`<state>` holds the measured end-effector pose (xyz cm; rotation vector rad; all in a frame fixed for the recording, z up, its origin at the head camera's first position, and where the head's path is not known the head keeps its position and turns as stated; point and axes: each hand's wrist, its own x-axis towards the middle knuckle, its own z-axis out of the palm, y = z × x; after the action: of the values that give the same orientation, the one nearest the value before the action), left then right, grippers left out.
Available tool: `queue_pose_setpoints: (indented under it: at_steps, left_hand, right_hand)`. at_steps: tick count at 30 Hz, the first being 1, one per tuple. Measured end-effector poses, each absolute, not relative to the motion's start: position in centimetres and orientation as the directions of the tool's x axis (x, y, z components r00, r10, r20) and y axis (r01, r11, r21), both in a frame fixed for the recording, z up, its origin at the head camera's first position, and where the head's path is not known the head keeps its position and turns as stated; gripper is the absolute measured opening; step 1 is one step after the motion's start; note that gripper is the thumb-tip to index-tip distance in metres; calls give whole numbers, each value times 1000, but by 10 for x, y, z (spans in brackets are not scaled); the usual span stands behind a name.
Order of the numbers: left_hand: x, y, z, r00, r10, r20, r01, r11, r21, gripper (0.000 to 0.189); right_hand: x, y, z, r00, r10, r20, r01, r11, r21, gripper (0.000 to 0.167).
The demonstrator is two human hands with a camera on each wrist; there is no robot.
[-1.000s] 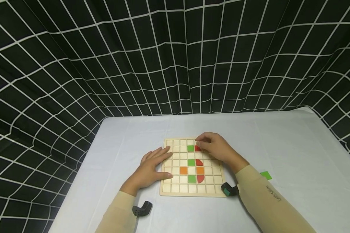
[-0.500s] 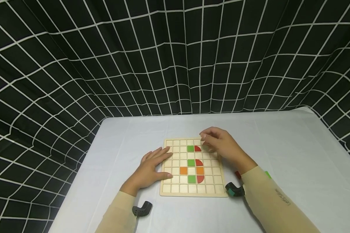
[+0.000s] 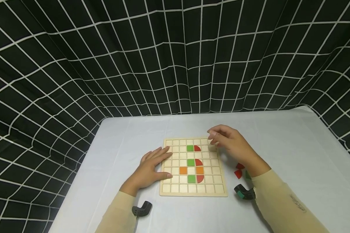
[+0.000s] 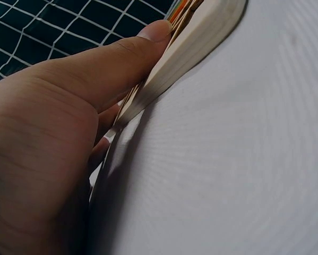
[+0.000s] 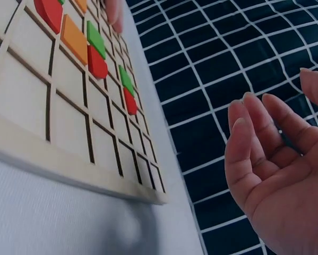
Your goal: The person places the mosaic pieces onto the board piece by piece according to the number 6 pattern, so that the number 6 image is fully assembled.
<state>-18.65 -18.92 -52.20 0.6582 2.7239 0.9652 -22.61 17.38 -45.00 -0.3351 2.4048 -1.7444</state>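
Note:
A square wooden grid board [image 3: 175, 191] lies on the white table. My left hand [image 3: 148, 170] rests on its left edge with fingers spread; the left wrist view has the thumb [image 4: 121, 58] lying along the rim. Above the board's far right corner hovers my right hand [image 3: 230, 139], fingers loosely bent and holding nothing, as the right wrist view confirms. Set in the cells are several green squares [image 3: 191, 179], orange squares [image 3: 183, 170] and red quarter-circles [image 3: 198, 162]. The top pair is a green square [image 3: 190, 148] beside a red quarter-circle [image 3: 197, 148].
Loose red pieces [image 3: 238, 174] and a partly covered green piece [image 3: 248, 174] lie on the table right of the board, close to my right sleeve [image 3: 280, 197]. A black wrist device [image 3: 142, 209] sits at my left wrist. Black curtains with white grid lines [image 3: 186, 64] surround the table.
My right hand has drawn away from the top red quarter-circle, to the right and up off the board. This uncovers loose red pieces on the table. My left hand has stayed in place.

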Motion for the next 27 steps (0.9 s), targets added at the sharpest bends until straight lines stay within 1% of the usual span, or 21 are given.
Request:
queue_pose_setpoints:
  at_steps: [3,9,17,22,27]
  left_hand:
    - [-186,-190,-522,-888,460,-20,344,690,637,87]
    - [-186,-190,-522,-884,466,-21,346,686,640,87]
    - [-188,-190,-523,-884,467,-18,353,691,631,87]
    - [-188,-189,-522,-886,464,-22,348,695,630,87]
    - [-187,-189,-522,-886,464,-18,350,693,630,87]
  right_hand:
    - [-222,178,-449,-965,-263,8,-95,320,-943,39]
    - [-214,191,-446,-968,-249,-22,-65,334,-940,41]
    - [-203,208,-446,-969,-245,22,-112,362,-925,38]
    - [-197,220,-449,-973,-230,13,-106,398,-911,39]
    - [-189,233,-451,-973,-229,18,-112,404,-908,38]
